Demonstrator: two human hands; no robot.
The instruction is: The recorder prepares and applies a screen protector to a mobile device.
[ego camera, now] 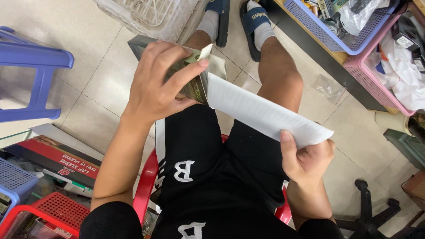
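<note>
Two hands [155, 88], one box [195, 82], one sheet [261, 113]

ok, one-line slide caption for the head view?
Seated person's left hand grips a small dark box while the right hand draws a white paper sheet from it.

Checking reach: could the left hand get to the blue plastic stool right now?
Probably not: the left hand is gripping the small box that the white sheet comes out of. The blue stool stands unobstructed to the left.
</note>
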